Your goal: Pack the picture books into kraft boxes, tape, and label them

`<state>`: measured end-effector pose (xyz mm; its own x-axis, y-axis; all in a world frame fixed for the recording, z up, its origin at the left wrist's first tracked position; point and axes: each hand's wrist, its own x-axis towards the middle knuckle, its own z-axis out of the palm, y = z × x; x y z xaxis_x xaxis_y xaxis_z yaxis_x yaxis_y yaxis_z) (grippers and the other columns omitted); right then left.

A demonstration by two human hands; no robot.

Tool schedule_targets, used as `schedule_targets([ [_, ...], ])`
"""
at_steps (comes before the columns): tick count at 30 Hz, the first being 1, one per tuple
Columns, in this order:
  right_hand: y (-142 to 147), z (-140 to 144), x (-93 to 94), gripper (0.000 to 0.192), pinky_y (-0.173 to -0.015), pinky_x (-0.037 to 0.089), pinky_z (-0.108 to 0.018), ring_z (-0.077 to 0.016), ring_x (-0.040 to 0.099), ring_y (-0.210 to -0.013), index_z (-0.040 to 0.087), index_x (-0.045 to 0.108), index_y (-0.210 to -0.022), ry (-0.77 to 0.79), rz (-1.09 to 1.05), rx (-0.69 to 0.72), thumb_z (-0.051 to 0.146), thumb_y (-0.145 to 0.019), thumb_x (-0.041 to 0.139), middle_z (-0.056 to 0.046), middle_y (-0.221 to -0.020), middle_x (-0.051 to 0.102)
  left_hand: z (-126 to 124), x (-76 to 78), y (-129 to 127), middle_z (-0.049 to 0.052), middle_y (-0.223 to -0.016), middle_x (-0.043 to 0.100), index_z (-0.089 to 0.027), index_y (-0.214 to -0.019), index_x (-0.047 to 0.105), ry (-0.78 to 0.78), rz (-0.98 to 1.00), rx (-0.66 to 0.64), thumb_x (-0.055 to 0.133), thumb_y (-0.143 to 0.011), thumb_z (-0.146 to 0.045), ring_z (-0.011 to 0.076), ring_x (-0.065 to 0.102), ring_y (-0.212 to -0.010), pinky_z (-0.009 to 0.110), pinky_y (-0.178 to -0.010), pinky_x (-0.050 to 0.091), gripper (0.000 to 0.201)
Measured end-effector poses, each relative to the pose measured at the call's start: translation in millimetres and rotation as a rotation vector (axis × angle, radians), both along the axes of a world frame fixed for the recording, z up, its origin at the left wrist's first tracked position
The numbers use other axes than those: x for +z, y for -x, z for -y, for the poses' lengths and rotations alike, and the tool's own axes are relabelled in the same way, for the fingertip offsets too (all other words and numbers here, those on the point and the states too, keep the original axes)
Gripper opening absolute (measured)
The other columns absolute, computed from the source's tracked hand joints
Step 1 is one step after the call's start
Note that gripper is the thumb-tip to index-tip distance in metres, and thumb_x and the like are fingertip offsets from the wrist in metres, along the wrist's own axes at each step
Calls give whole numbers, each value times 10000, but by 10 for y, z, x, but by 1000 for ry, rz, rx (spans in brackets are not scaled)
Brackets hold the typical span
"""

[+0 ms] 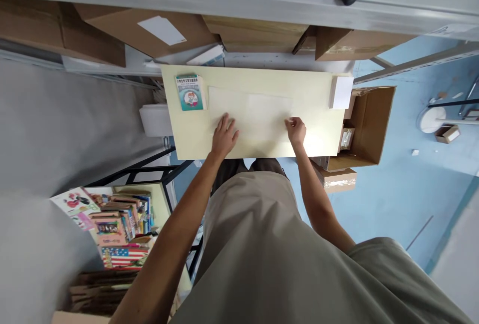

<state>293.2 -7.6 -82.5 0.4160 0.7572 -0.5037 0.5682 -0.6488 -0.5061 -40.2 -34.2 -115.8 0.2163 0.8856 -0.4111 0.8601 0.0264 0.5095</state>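
A pale, thin bag or sheet (250, 114) lies flat in the middle of a cream table (318, 139). My left hand (224, 134) presses flat on its left part, fingers spread. My right hand (296, 129) pinches its right edge with curled fingers. A small green-and-white booklet stack (190, 92) sits at the table's far left corner. A white stack of sheets (340, 92) rests at the far right corner.
Cardboard boxes (149, 29) fill the shelf behind the table. An open carton (368, 124) stands on the blue floor to the right. A cart with colourful books (119, 229) is at lower left. A white bin (155, 119) sits left of the table.
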Motion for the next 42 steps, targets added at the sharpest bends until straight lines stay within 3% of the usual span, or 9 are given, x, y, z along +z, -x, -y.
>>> schedule_targets([
  [8,1236,1,458,234,-867,596,-328,-234,798,-1026,237,738,-1276,-219,0,475,359,-1192,557,-100,-1234,838,-120,48,46,201,-1923,324,-168,-1698,576,58,-60,-61,621,-1065,-290,454,379,-1736,677,-1353,417,647],
  [12,1850,-66,277,260,-934,617,-366,-274,767,-1145,196,724,-1334,-120,72,763,223,-1203,501,-149,-1321,809,-102,1,60,210,-1907,359,-136,-1713,551,40,-55,-20,583,-1067,-285,441,364,-1754,652,-1402,361,664],
  [17,2027,-123,-69,341,-1129,591,-439,-325,675,-1360,134,723,-1378,-18,129,943,58,-1145,486,-209,-1364,787,-30,-53,185,255,-1944,215,-60,-1785,403,-10,-2,-52,642,-1059,-426,418,157,-1838,612,-1477,219,848],
  [22,1837,-84,-47,353,-1196,575,-450,-323,659,-1392,128,730,-1424,-28,62,943,78,-1125,550,-200,-1385,792,35,-11,275,244,-1950,187,-72,-1809,377,11,-19,-72,499,-1142,-514,414,138,-1842,628,-1457,255,810],
  [25,1541,-8,106,345,-1152,611,-422,-297,722,-1336,171,727,-1474,-67,-25,802,177,-1154,598,-161,-1337,818,45,32,262,239,-1951,181,-94,-1838,327,34,-42,-32,510,-1145,-535,420,152,-1838,634,-1448,269,841],
  [29,896,88,251,233,-1012,675,-379,-249,816,-1098,234,808,-1213,-130,-203,454,410,-1147,673,-101,-1210,845,-1,95,215,241,-1952,187,-122,-1846,324,80,-61,-1,615,-1112,-462,426,147,-1838,648,-1452,253,860],
  [32,328,91,225,387,-968,679,-390,-256,823,-1049,219,783,-1049,-114,-229,223,591,-1099,689,-106,-1109,864,-62,134,186,283,-1942,181,-109,-1850,301,87,-68,3,716,-1069,-443,449,157,-1833,674,-1442,261,945],
  [37,-404,4,30,412,-896,660,-432,-272,803,-911,206,754,-948,-33,-103,64,609,-1032,731,-131,-963,856,-123,160,167,263,-1952,162,-174,-1848,338,97,-107,-5,805,-1035,-491,462,171,-1827,694,-1423,293,989],
  [42,-305,-40,-7,394,-1028,648,-533,-332,796,-1112,144,792,-1193,-57,138,110,450,-1130,551,-239,-1234,827,-124,166,138,266,-1954,150,-160,-1828,384,103,-126,16,796,-1041,-446,473,160,-1826,699,-1421,291,934],
])
